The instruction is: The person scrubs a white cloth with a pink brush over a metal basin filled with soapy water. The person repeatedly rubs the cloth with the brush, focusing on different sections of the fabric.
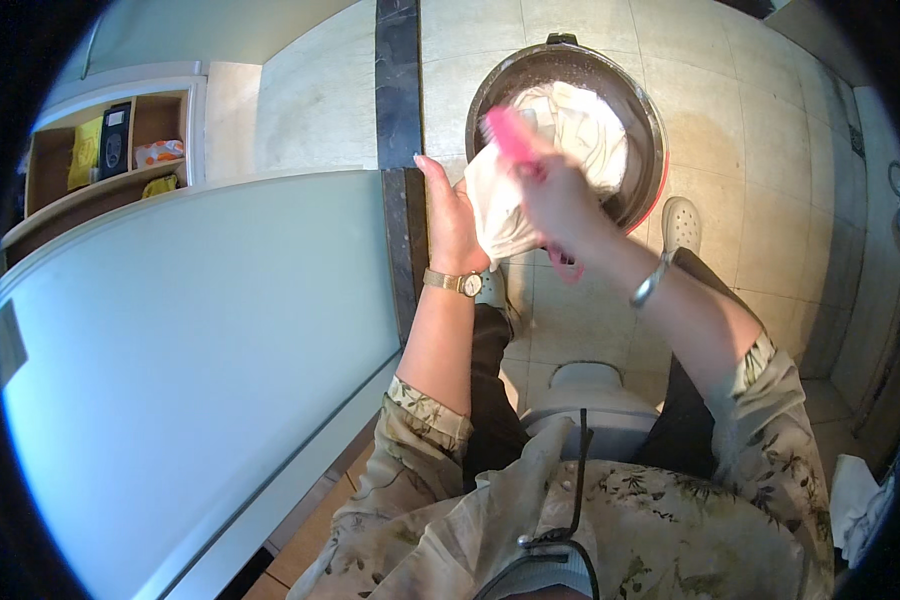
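A wet-looking white cloth (495,205) hangs over the fingers and palm of my left hand (454,232), which holds it up beside the basin. My left thumb stretches out along the side; the other fingers are hidden behind the cloth. Closed around a pink scrub brush (510,135), my right hand (567,205) is over the cloth, smeared by motion. A pink loop (566,266) dangles under that hand. Beneath and beyond both hands, a dark round basin (610,76) with a red outer edge holds more white fabric (588,125).
A large frosted panel (200,350) fills the left side, its dark edge close to my left forearm. Behind it is a shelf unit (55,160) with packages. Pale tiles (710,110) surround the basin. My clog (681,222) stands just right of it.
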Tool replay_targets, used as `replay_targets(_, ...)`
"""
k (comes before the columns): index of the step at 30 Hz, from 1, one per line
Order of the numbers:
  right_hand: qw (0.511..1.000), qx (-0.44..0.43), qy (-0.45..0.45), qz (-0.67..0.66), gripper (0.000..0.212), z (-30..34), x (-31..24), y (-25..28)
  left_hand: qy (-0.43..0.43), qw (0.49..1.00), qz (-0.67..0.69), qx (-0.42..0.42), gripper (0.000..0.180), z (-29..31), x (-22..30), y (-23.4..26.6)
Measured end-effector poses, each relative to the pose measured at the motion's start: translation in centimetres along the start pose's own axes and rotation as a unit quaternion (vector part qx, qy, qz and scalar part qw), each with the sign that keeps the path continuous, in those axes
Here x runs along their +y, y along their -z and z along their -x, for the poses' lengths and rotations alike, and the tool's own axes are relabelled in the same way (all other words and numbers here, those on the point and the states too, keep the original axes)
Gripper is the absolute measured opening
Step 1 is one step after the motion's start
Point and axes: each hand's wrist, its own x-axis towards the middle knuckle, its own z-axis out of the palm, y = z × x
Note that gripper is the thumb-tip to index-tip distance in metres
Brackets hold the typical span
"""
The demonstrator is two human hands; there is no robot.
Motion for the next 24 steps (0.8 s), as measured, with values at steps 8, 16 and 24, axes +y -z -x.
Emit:
replay_targets(8,0.971,0.104,0.026,-0.213,0.055,-1.6,0.7,2.0,-0.045,0.987,-0.151,0.025,0.045,0.3,-0.3,-0.8)
replay_targets(16,0.959,0.099,-0.013,-0.266,0.053,-1.4,1.0,2.9,-0.014,0.919,-0.300,0.253,0.026,-0.8,0.0,5.0)
replay_targets(24,0.973,-0.043,0.205,-0.100,0.050,1.5,3.5,-5.1,0.002,0.988,0.091,0.128,0.036,-1.2,-0.1,7.6)
